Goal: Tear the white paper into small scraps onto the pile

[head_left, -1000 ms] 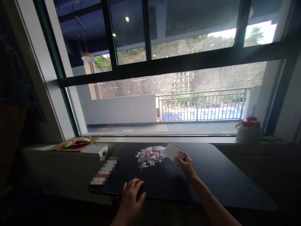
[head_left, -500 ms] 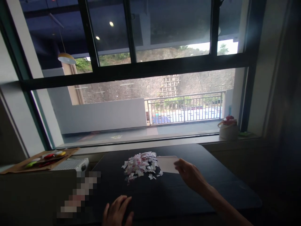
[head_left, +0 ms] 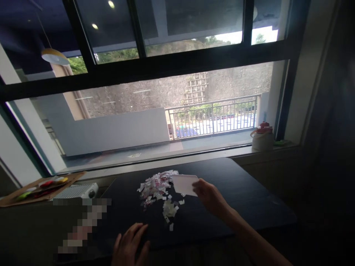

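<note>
My right hand (head_left: 210,197) is closed on the edge of a flat white card (head_left: 183,184), held tilted beside a heap of torn paper scraps (head_left: 155,186). Most of the scraps are white, some with pinkish marks. Nearer to me lies a smaller cluster of pale scraps (head_left: 169,210), with a few loose bits around it. My left hand (head_left: 130,242), fingers spread and empty, is at the near side of the dark table (head_left: 249,195), left of the small cluster.
On the windowsill at the right stands a white jug with a red lid (head_left: 263,137). Left of the table are a white ribbed box with a knob (head_left: 74,191) and a brown sheet (head_left: 73,178) bearing colourful items. A large window (head_left: 177,61) rises behind.
My right hand has moved the card slightly left and tilted it. A small cluster of scraps now lies apart, nearer to me. The whole view has shifted; my left hand stays open.
</note>
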`<state>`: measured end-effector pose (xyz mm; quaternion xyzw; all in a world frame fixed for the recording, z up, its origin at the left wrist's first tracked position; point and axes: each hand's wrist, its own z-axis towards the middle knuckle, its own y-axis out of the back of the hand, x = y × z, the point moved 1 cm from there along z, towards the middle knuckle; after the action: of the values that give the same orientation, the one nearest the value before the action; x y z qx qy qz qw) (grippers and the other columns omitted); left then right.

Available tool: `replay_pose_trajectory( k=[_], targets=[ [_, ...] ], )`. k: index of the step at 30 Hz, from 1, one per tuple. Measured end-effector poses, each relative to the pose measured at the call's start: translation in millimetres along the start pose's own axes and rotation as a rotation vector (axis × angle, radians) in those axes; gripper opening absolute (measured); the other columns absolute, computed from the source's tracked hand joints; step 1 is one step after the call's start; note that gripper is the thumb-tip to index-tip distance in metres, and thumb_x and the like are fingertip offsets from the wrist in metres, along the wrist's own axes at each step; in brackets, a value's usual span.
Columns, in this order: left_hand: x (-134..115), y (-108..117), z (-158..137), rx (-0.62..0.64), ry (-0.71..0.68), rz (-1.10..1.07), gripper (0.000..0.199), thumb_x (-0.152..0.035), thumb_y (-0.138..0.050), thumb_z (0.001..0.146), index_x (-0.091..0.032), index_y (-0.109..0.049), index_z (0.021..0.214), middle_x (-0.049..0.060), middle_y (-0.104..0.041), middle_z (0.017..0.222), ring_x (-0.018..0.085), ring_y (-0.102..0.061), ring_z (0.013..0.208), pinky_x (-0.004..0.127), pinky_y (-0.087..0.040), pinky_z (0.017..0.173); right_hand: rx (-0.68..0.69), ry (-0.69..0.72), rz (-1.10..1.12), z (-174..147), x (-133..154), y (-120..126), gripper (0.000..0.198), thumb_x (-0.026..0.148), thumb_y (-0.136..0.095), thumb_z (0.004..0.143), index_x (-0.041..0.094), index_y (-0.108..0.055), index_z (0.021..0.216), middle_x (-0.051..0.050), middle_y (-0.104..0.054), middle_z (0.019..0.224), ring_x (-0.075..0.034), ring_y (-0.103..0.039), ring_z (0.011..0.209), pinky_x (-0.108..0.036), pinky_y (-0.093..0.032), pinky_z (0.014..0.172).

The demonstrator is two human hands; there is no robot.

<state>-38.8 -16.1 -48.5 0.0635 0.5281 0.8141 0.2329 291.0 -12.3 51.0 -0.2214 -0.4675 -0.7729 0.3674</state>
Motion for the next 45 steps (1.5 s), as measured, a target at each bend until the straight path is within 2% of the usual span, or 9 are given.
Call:
replay_pose_trajectory(
  k=[9,13,17,23,29,33,37,39,45],
  targets=[
    [-13.2,9.7,-1.5,-0.019,0.029,-0.032,0.038,-0.037,-0.046,0.085,-0.032,-0.060,0.120,0.006,-0.063,0.124,0.025,-0.057,0.116,0.055,-0.038,0.101,-0.090,-0.237,0.098,-28.9,-9.2,19.7,0.016,0.032,-0.054,0.080,0.020,-0.062,0.087,-0.003,-0.066,0.075,-0.019,-0.061,0.066,-0.027,-0.045,0.055],
    [-21.7,14.5,-0.2,-0.057,0.082,-0.062,0.038,-0.038,-0.044,0.086,-0.029,-0.060,0.118,0.007,-0.063,0.122,0.026,-0.056,0.116,0.057,-0.034,0.103,0.042,-0.219,0.269,-43.7,10.4,4.9,0.014,0.029,-0.054,0.079,0.019,-0.062,0.083,-0.001,-0.062,0.070,-0.017,-0.057,0.063,-0.025,-0.043,0.054],
    [-24.3,18.7,0.0,-0.004,0.065,-0.067,0.038,-0.037,-0.044,0.086,-0.028,-0.058,0.121,0.007,-0.061,0.125,0.025,-0.054,0.118,0.057,-0.033,0.104,0.158,-0.226,0.292,-53.6,19.0,-2.7,0.013,0.026,-0.053,0.077,0.019,-0.062,0.082,0.000,-0.061,0.069,-0.015,-0.055,0.062,-0.024,-0.041,0.054],
    [-23.3,19.2,-1.6,0.014,0.086,-0.089,0.040,-0.035,-0.047,0.086,-0.029,-0.055,0.124,0.007,-0.059,0.127,0.025,-0.052,0.120,0.057,-0.029,0.106,0.100,-0.274,0.215,-62.3,20.3,14.0,0.016,0.031,-0.054,0.076,0.019,-0.063,0.082,-0.001,-0.061,0.068,-0.016,-0.054,0.061,-0.025,-0.041,0.054],
    [-26.5,19.6,-0.4,0.017,0.092,-0.110,0.039,-0.036,-0.046,0.085,-0.028,-0.056,0.123,0.007,-0.059,0.126,0.025,-0.052,0.119,0.057,-0.028,0.106,0.145,-0.289,0.261,-64.3,30.6,0.9,0.014,0.030,-0.053,0.074,0.020,-0.063,0.076,0.000,-0.061,0.065,-0.015,-0.052,0.058,-0.024,-0.040,0.051],
    [-31.8,21.7,-0.2,-0.042,0.101,-0.133,0.039,-0.039,-0.042,0.085,-0.028,-0.058,0.119,0.007,-0.061,0.124,0.025,-0.053,0.118,0.056,-0.028,0.107,0.075,-0.348,0.155,-76.7,21.3,26.8,0.017,0.035,-0.055,0.071,0.021,-0.064,0.074,-0.001,-0.062,0.062,-0.017,-0.054,0.056,-0.026,-0.041,0.050],
    [-34.8,22.4,0.6,-0.069,0.131,-0.164,0.039,-0.041,-0.042,0.085,-0.027,-0.058,0.117,0.007,-0.062,0.123,0.025,-0.053,0.118,0.057,-0.027,0.107,-0.104,-0.390,0.108,-88.3,18.3,55.5,0.021,0.038,-0.057,0.070,0.021,-0.065,0.081,-0.002,-0.063,0.065,-0.019,-0.055,0.059,-0.028,-0.042,0.052],
    [-34.6,22.3,1.2,-0.069,0.141,-0.165,0.039,-0.042,-0.042,0.084,-0.027,-0.059,0.116,0.007,-0.063,0.121,0.026,-0.054,0.117,0.058,-0.027,0.106,-0.109,-0.374,0.124,-86.8,20.3,52.4,0.021,0.037,-0.056,0.071,0.021,-0.065,0.081,-0.002,-0.062,0.065,-0.019,-0.054,0.059,-0.027,-0.042,0.052],
    [-32.5,23.2,2.2,-0.064,0.120,-0.143,0.039,-0.042,-0.042,0.084,-0.026,-0.060,0.115,0.008,-0.064,0.119,0.026,-0.055,0.116,0.058,-0.031,0.104,0.111,-0.294,0.152,-71.8,20.2,18.3,0.016,0.032,-0.054,0.075,0.020,-0.063,0.079,-0.001,-0.064,0.067,-0.017,-0.056,0.061,-0.026,-0.043,0.054]
  ],
)
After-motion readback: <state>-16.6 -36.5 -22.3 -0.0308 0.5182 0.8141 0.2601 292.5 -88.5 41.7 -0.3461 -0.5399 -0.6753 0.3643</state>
